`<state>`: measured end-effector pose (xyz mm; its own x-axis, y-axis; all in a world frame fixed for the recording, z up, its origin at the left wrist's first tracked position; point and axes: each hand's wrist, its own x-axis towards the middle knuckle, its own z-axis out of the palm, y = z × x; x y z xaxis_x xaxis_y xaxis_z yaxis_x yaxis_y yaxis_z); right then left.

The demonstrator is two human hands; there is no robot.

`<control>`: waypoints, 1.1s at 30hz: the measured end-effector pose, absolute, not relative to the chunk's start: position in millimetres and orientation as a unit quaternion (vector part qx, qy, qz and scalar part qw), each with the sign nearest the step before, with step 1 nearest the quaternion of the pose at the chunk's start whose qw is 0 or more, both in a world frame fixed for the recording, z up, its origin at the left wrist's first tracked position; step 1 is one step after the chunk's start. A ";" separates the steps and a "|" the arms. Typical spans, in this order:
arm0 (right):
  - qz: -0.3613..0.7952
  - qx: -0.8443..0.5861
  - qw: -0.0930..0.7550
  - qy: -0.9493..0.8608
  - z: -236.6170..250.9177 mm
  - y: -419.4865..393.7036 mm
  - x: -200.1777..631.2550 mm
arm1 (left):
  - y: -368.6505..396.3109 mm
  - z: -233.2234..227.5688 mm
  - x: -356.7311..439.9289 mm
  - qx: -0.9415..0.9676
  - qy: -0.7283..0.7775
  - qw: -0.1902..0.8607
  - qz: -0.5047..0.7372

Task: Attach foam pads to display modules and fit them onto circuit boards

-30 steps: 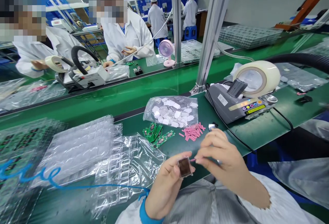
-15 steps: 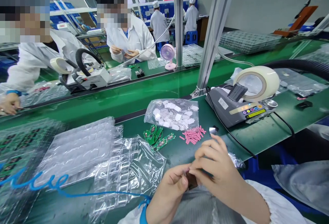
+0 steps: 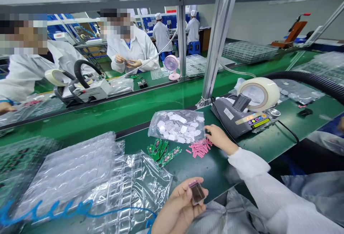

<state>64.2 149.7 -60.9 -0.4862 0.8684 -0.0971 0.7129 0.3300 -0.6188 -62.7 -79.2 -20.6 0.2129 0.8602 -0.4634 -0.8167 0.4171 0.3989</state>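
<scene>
The left hand point(image 3: 185, 207) is positioned near the front edge of the green surface point(image 3: 199, 173), fingers closed on a small square part point(image 3: 198, 193). The part is dark inside a clear frame, with a pink strip along its upper edge. Green surface extends between this hand and a loose pile of pink strips point(image 3: 199, 149). The right hand point(image 3: 219, 138) is extended across the surface, its fingertips at the right side of the pile; whether they grip a strip cannot be told. Lateral limits: crumpled clear plastic point(image 3: 154, 180) to the left, a grey tape dispenser point(image 3: 228, 121) to the right.

Containers: a clear bag point(image 3: 153, 130) directly behind the pile contains white pieces point(image 3: 184, 129). Green circuit boards point(image 3: 158, 149) lie loose, overlapping, left of the pile. Farther left are a clear moulded tray point(image 3: 72, 166), contents indistinct, and stacked trays point(image 3: 20, 166) holding green boards. A blue coiled cord point(image 3: 67, 209) crosses in front of them.

A green channel point(image 3: 134, 114) bounds the rear edge. Beyond it stand a pink fan point(image 3: 171, 63) and a partitioned tray point(image 3: 195, 63); two co-workers in white coats are across the channel, one with both hands together.
</scene>
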 end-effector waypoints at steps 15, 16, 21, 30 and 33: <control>0.406 -0.456 0.246 -0.753 -44.2 151.0 93.2 | -72.3 -7.4 -67.5 0.028 0.249 0.769 0.589; 0.422 -0.445 0.259 -0.746 -33.9 140.2 100.3 | -70.8 -6.8 -65.5 0.027 0.240 0.772 0.588; 0.560 -0.285 0.309 -0.714 11.5 78.4 114.8 | -65.1 -3.2 -52.4 0.029 0.185 0.805 0.562; 0.624 -0.215 0.199 -0.724 33.2 55.4 110.9 | -64.2 4.3 -41.3 0.063 0.160 0.804 0.569; 0.637 -0.238 0.171 -0.713 35.7 53.6 110.1 | -65.3 5.9 -39.5 0.060 0.181 0.792 0.580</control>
<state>110.1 53.6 35.7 -0.8281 0.5575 -0.0586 0.1205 0.0749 -0.9899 -39.5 -65.3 5.9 0.2614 0.9404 -0.2177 -0.8970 0.3199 0.3050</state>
